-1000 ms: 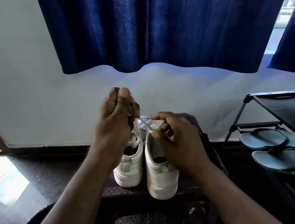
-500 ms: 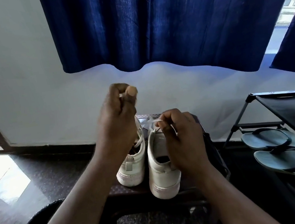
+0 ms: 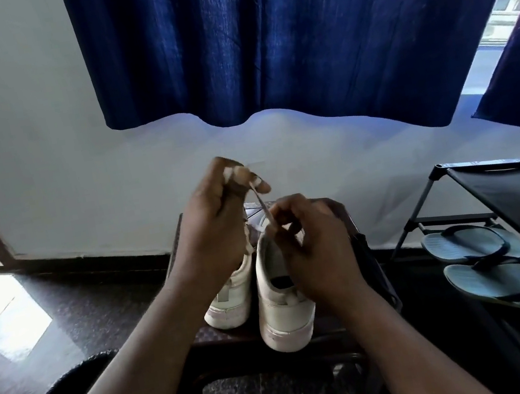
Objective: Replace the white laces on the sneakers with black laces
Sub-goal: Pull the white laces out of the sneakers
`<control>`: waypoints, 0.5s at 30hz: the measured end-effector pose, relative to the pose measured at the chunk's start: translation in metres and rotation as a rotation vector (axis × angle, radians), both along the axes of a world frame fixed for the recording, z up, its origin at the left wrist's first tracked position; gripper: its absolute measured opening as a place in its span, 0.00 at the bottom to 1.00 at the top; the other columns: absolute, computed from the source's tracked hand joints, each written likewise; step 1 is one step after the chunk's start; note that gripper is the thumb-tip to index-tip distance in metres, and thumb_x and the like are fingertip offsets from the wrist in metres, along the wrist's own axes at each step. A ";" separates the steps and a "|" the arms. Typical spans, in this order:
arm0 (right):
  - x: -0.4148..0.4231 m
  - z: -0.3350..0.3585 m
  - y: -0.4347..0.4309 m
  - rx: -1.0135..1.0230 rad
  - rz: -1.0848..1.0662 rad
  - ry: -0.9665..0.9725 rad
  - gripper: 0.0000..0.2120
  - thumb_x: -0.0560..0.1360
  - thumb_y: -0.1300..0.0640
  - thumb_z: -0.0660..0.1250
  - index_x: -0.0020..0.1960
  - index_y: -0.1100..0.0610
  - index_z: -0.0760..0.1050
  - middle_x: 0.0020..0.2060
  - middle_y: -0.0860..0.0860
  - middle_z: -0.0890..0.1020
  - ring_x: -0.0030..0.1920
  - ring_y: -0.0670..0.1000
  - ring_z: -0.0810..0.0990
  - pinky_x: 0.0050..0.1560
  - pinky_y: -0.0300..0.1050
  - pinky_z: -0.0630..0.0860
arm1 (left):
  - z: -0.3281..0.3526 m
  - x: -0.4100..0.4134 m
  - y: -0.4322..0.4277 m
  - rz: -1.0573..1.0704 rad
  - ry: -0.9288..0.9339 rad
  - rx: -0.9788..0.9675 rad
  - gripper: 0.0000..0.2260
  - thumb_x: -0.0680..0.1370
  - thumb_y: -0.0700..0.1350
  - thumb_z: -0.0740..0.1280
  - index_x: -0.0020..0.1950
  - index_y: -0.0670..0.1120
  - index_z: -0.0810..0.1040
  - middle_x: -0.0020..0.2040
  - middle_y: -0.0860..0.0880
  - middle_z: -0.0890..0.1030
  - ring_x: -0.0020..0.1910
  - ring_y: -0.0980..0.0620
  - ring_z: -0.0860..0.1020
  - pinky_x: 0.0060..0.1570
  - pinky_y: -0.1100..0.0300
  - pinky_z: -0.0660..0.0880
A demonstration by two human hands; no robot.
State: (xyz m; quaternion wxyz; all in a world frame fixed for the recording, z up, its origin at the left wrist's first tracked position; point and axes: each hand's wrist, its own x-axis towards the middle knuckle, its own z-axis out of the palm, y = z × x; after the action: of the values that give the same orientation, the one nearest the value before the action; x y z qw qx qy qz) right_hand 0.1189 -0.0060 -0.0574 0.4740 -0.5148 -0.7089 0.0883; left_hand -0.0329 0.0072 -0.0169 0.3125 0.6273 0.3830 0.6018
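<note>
At back, curtain (image 3: 260, 42): dk blue, hangs over white wall (image 3: 37, 148), hem wavy.
Floor (image 3: 75, 313): dark, glossy, bright patch at L.
Rack (image 3: 504, 187): black, R side, beside stool.
Stool (image 3: 230, 336): dark, centre, carries both sneakers.
Sandals (image 3: 476, 245): grey-blue pair w/ dark straps, low in rack.
Sneakers (image 3: 279, 300): white pair, side by side on stool, heels toward camera.
L hand (image 3: 212, 229): raised above L sneaker (image 3: 231, 301), fingers curled, pinches lace up high.
R hand (image 3: 319, 252): over top of R sneaker (image 3: 285, 316), thumb + fingers pinch lace lower down.
Lace (image 3: 260, 205): white, thin, runs from L fingertips down to R hand, just above R sneaker's tongue.
</note>
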 end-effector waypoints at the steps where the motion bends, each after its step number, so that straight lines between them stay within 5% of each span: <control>1: -0.001 -0.003 0.001 -0.054 -0.019 -0.038 0.11 0.78 0.54 0.71 0.50 0.39 0.73 0.40 0.32 0.77 0.51 0.46 0.77 0.57 0.60 0.76 | 0.008 0.003 -0.004 -0.051 -0.156 -0.032 0.12 0.88 0.48 0.57 0.46 0.48 0.72 0.39 0.52 0.80 0.32 0.56 0.72 0.31 0.61 0.70; 4: 0.000 -0.007 0.005 -0.081 -0.083 -0.031 0.10 0.75 0.51 0.72 0.50 0.38 0.74 0.37 0.30 0.76 0.53 0.46 0.76 0.60 0.61 0.75 | 0.020 -0.003 -0.006 -0.127 -0.460 -0.047 0.12 0.88 0.49 0.57 0.45 0.50 0.70 0.36 0.52 0.74 0.34 0.54 0.67 0.34 0.57 0.66; 6: 0.003 -0.004 0.006 0.001 -0.116 0.032 0.09 0.75 0.54 0.73 0.49 0.41 0.77 0.40 0.27 0.77 0.50 0.43 0.76 0.56 0.59 0.76 | 0.015 -0.014 0.001 -0.080 -0.455 -0.040 0.12 0.87 0.52 0.59 0.45 0.52 0.70 0.36 0.52 0.72 0.34 0.53 0.66 0.36 0.54 0.64; 9: 0.005 0.001 0.003 0.171 -0.138 0.122 0.09 0.76 0.56 0.74 0.52 0.45 0.79 0.41 0.29 0.77 0.46 0.47 0.79 0.49 0.58 0.78 | -0.002 -0.025 0.012 0.099 -0.014 0.013 0.10 0.81 0.59 0.62 0.49 0.53 0.71 0.34 0.56 0.71 0.33 0.54 0.68 0.34 0.50 0.66; 12: 0.003 0.004 0.002 0.293 -0.149 0.189 0.09 0.76 0.56 0.73 0.55 0.47 0.77 0.45 0.29 0.77 0.46 0.49 0.81 0.48 0.61 0.79 | -0.014 -0.025 0.012 0.126 0.497 -0.018 0.08 0.82 0.58 0.66 0.52 0.55 0.76 0.34 0.56 0.76 0.30 0.59 0.73 0.32 0.59 0.69; 15: 0.005 0.003 0.002 0.319 -0.141 0.197 0.09 0.77 0.56 0.73 0.56 0.50 0.78 0.45 0.33 0.78 0.46 0.49 0.82 0.47 0.59 0.79 | -0.017 -0.020 0.009 0.143 0.627 0.030 0.05 0.81 0.55 0.68 0.47 0.57 0.80 0.40 0.57 0.76 0.35 0.60 0.75 0.37 0.58 0.68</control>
State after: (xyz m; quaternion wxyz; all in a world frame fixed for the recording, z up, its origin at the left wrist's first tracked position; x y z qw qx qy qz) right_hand 0.1237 -0.0036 -0.0542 0.6215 -0.4704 -0.6265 -0.0084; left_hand -0.0529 0.0166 -0.0339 0.1270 0.7582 0.4946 0.4054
